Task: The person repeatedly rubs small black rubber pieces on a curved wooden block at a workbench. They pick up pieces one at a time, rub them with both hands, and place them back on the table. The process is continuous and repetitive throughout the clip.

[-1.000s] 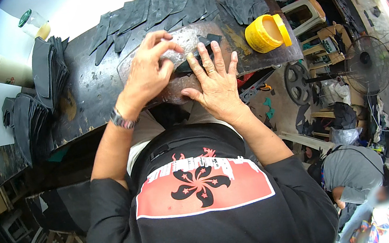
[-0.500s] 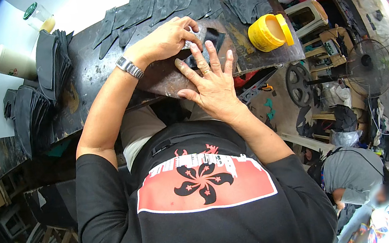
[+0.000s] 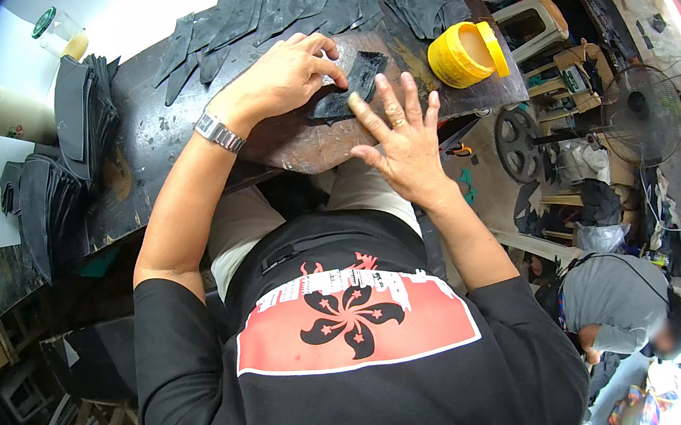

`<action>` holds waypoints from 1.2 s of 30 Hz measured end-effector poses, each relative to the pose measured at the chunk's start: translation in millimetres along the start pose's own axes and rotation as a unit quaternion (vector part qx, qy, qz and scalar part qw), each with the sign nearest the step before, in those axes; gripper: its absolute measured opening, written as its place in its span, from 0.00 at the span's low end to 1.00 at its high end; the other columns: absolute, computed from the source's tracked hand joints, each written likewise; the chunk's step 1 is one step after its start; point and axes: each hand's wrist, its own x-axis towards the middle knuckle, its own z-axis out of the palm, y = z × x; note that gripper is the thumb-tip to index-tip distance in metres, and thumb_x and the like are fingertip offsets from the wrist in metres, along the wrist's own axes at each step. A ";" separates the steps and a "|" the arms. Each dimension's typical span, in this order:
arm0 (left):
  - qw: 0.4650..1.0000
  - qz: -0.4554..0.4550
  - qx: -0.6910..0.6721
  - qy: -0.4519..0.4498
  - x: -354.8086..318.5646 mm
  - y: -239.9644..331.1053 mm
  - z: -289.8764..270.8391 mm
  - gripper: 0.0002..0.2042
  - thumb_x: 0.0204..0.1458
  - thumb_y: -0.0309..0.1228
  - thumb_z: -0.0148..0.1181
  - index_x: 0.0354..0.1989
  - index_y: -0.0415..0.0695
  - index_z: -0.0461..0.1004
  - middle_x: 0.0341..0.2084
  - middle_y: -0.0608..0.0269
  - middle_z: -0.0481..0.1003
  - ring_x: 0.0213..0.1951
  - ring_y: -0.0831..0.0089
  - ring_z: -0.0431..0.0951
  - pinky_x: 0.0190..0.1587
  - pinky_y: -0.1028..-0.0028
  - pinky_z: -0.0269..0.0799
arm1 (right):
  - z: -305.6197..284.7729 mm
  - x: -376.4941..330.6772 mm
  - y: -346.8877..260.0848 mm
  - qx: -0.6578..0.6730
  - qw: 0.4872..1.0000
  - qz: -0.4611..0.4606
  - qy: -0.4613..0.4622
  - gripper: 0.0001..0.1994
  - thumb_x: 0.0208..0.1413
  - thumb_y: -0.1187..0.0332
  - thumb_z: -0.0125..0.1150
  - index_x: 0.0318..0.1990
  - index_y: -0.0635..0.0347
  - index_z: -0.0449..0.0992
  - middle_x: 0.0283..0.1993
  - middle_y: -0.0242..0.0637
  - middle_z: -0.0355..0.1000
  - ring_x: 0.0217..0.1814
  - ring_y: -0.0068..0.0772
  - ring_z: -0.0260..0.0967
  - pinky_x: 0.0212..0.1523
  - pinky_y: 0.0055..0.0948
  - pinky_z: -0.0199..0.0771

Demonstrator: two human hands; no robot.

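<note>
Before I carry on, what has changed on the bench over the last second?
The left hand moved forward and to the right. The spread right hand shifted right, so more of the glossy black piece on the board shows. Whether the left fingers grip anything is unclear. The yellow tub and black stacks stayed put.

- Here's the black piece (image 3: 367, 71), dark and thin, glossy in patches, lying slantwise with one end pointing far right; one folded piece or two overlapping, can't tell!
- Left hand (image 3: 285, 75) curled at its left side, fingertips right by the edge, grip unclear.
- Right hand (image 3: 407, 139) spread wide, index fingertip at its near edge.
- Underneath, a worn brown board (image 3: 306, 146), rounded at the near end.
</note>
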 end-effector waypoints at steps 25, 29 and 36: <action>0.978 -0.179 0.086 0.057 36.4 25.1 31.0 0.26 0.44 0.41 0.71 0.55 0.48 0.80 0.53 0.56 0.74 0.57 0.57 0.72 0.57 0.55 0.65 | 17.6 29.2 37.8 0.063 0.991 0.114 0.010 0.29 0.67 0.38 0.47 0.72 0.30 0.67 0.82 0.46 0.48 0.85 0.60 0.32 0.74 0.77 0.30; 0.979 -0.180 0.086 0.034 35.0 26.0 29.2 0.24 0.47 0.39 0.70 0.54 0.49 0.80 0.54 0.56 0.74 0.57 0.56 0.73 0.59 0.57 0.68 | 8.2 11.1 32.4 0.114 0.992 0.054 0.021 0.24 0.66 0.41 0.53 0.67 0.27 0.73 0.81 0.45 0.50 0.84 0.59 0.33 0.73 0.77 0.30; 0.982 -0.117 0.103 0.106 32.3 36.5 30.8 0.14 0.48 0.31 0.68 0.44 0.49 0.79 0.46 0.64 0.77 0.50 0.62 0.75 0.53 0.61 0.65 | 5.3 15.8 32.0 0.414 0.874 0.131 0.216 0.24 0.70 0.56 0.55 0.67 0.59 0.72 0.74 0.48 0.59 0.76 0.49 0.56 0.76 0.42 0.50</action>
